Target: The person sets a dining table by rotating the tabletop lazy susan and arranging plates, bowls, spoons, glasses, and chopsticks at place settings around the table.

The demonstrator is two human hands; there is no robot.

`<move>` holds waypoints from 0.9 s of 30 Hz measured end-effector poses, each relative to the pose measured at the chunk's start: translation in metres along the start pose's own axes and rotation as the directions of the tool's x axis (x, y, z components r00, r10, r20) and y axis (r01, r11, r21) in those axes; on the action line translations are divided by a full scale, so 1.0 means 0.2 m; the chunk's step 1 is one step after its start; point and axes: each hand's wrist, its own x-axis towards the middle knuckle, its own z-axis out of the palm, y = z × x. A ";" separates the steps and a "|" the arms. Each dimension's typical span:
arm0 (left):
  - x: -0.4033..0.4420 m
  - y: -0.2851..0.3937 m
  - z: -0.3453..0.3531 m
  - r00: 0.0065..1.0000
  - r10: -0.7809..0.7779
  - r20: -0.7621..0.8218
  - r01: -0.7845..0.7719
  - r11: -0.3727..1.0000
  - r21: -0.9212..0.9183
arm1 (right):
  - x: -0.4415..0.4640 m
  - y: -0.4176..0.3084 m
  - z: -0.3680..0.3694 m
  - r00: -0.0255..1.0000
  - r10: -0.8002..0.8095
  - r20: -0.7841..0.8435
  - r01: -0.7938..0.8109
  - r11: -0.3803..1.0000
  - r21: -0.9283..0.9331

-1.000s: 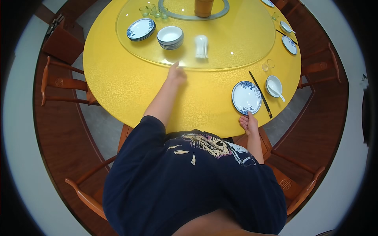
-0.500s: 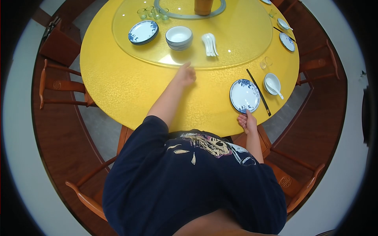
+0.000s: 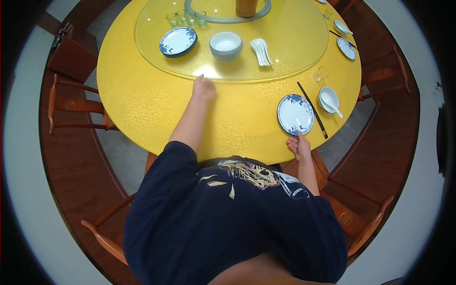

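I judge that I turn the glass turntable (image 3: 299, 42) with open left hand (image 3: 204, 89), next needing light edge contact; right hand (image 3: 300, 148) touches the plate (image 3: 295, 115), grip I cannot tell.

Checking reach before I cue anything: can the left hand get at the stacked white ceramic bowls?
Probably yes: the left hand is by the near edge of the round clear glass turntable, the bowls sit just beyond, and nothing stands between.
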 end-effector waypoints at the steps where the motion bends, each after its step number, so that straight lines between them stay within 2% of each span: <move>1: 0.01 0.00 -0.01 1.000 0.000 0.010 -0.001 1.000 0.003 | 0.00 0.00 0.00 1.000 -0.001 -0.001 0.001 1.000 0.001; 5: 0.06 -0.02 -0.03 0.995 -0.039 0.088 0.038 0.999 0.021 | 0.01 0.01 -0.01 1.000 -0.012 0.005 0.012 1.000 0.003; 17: 0.05 -0.08 -0.01 0.993 -0.069 0.101 0.064 0.997 0.049 | 0.00 0.01 0.01 0.999 -0.033 -0.013 0.033 0.999 0.006; 20: -0.02 -0.16 -0.01 0.986 -0.047 0.159 0.024 0.989 0.145 | 0.02 0.05 0.02 0.990 -0.140 -0.015 0.141 0.989 0.039; 22: -0.18 -0.25 0.01 0.977 -0.138 0.163 0.075 0.936 0.344 | 0.03 0.07 0.04 0.982 -0.183 -0.048 0.185 0.982 0.035; 24: -0.26 -0.36 -0.04 0.943 -0.306 0.129 0.177 0.791 0.586 | 0.03 0.09 0.08 0.976 -0.209 -0.057 0.210 0.978 0.011; 27: -0.47 -0.46 -0.10 0.906 -0.381 0.187 0.057 0.545 0.837 | -0.02 0.13 0.14 0.973 -0.230 -0.030 0.229 0.973 -0.038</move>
